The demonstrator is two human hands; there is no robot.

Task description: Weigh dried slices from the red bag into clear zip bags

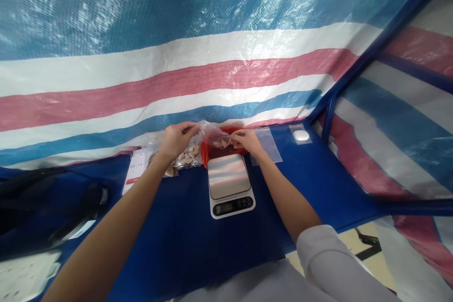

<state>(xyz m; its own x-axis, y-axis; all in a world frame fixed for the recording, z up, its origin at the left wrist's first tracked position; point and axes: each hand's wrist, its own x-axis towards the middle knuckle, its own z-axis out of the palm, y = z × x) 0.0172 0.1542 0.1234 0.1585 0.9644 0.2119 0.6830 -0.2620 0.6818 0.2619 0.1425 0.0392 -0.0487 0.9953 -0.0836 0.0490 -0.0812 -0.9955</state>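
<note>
Pinching with the left hand (180,140) the upper left part of a clear bag (212,133), and with the right hand (247,139) its right side, fingers closed on the plastic. Inside, showing pale brown pieces (221,143). Held close to a red bag (205,155), near twelve o'clock from the kitchen scale (229,178). From this scale, see at ten a second filled bag (189,155), at nine a phone (135,169), at two a white oval object (300,135).

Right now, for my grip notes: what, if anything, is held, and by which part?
A clear plastic bag: the left hand holds its left end, the right hand its right.
</note>
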